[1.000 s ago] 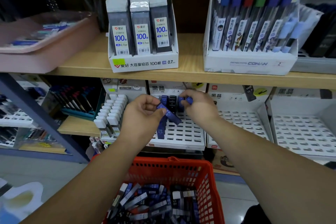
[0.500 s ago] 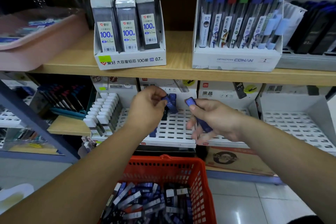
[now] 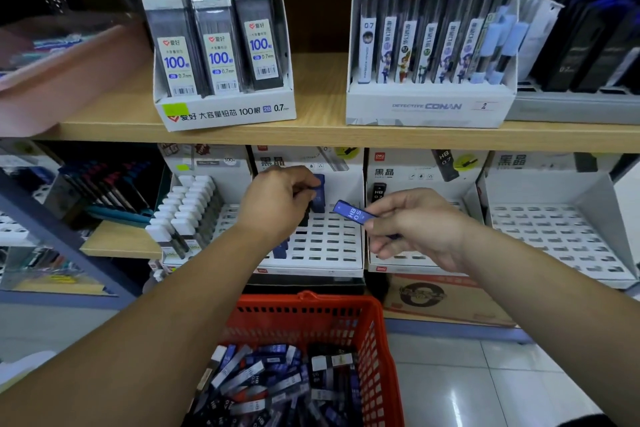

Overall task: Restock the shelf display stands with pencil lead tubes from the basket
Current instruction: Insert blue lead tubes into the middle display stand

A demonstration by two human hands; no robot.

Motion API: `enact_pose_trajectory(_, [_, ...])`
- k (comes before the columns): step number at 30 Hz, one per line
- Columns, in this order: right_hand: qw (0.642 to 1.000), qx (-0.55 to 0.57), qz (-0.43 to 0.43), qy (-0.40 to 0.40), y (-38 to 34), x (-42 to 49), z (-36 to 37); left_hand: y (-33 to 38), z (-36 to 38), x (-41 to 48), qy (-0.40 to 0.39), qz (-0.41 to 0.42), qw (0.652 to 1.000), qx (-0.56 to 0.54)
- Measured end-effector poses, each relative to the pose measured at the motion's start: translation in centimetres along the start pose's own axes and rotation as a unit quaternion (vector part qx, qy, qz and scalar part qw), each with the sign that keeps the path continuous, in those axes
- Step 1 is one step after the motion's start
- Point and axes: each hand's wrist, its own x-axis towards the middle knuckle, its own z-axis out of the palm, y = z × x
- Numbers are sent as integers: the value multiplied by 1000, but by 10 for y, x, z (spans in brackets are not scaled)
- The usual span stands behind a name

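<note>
My left hand reaches into the white slotted display stand on the lower shelf, its curled fingers holding a blue lead tube at the stand's back row. A few blue tubes stand in the slots under my wrist. My right hand pinches another blue tube marked HB 0.5, held level in the air over the stand's right side. The red basket below holds several blue and dark lead tubes.
Two more white slotted stands sit to the right, one with a single dark tube. A stand of white-capped tubes is at left. The upper wooden shelf carries lead boxes and a pen display.
My right hand has drawn back to the right with its blue tube, which now lies level. My left hand stayed at the stand's back row. The view has shifted closer.
</note>
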Motion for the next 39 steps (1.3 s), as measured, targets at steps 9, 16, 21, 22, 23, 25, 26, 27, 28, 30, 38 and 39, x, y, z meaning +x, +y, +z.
enact_pose_trajectory(9, [998,-30,-24,41,5,5,-3,-8,11,12,22,35,998,43])
enact_pose_trajectory(16, [999,20,-32,33,7,11,2,-5,7,8,-12,66,993,99])
enact_pose_trajectory(21, [999,-11,-49,10,5,10,10,14,-5,-1,-25,-15,997,-70])
enact_pose_trajectory(22, [998,-26,-57,0,5,10,13,22,-7,-4,-53,-45,987,-146])
enact_pose_trajectory(23, [997,-41,-67,-12,5,10,16,27,-7,-6,-74,-56,976,-198])
enact_pose_trajectory(25, [995,-59,-82,-18,5,11,23,30,-10,-8,-83,-43,973,-212])
enact_pose_trajectory(26, [994,-62,-87,-9,6,12,26,29,-12,-7,-68,-46,976,-204])
enact_pose_trajectory(27, [993,-68,-95,8,8,14,27,27,-14,-5,-42,-56,978,-197])
enact_pose_trajectory(28, [990,-86,-105,31,9,17,27,23,-17,-2,-11,-68,979,-192])
enact_pose_trajectory(30, [981,-136,-123,66,13,22,24,14,-18,3,30,-82,982,-170])
enact_pose_trajectory(38, [948,-263,-103,150,29,36,9,-4,-2,5,-36,-42,994,-90])
enact_pose_trajectory(39, [948,-267,-93,149,32,38,9,-3,-2,6,-33,-36,995,-84])
